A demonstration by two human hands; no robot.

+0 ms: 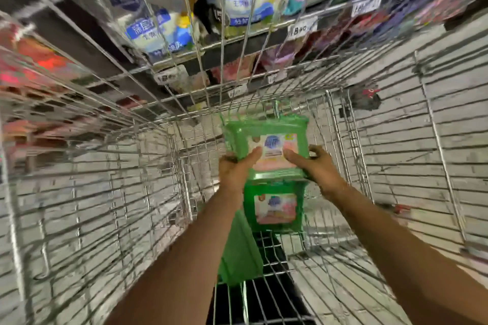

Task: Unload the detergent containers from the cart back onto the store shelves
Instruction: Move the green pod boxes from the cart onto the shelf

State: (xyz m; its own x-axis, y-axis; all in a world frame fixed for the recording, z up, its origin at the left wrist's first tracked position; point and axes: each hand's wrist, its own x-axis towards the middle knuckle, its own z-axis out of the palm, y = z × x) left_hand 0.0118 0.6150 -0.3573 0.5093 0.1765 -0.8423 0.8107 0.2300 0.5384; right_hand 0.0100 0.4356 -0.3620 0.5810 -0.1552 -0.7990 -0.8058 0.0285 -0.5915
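Because the cart (79, 192) is deep and its walls are thin steel wire in a grid, I must lean over it and reach down with both arms to get anything out. Beyond its far wall stand the shelves (264, 34), a metal rail with small white price tags (302, 27) clipped on, and above the rail soft blue-and-white pouches (158, 31) stand in a row (the picture is blurred there, so I cannot read them). That is where the goods should return, I judge.

Two green detergent containers are at the far end of the cart. The lower container (274, 208) rests, as it seems, on the wire floor; it is boxy, of glossy plastic, with a pale pink label. The upper container (266, 137) is the same kind and is just above it; whether they touch I cannot say. A flat green piece (237, 250) lies nearer to me, partly under my left arm.

My left hand (235, 166) and my right hand (314, 163) clamp the upper container from its two sides, thumbs on the front label, fingers curled behind. I hold it with both because the plastic looks smooth and the box is probably heavy.
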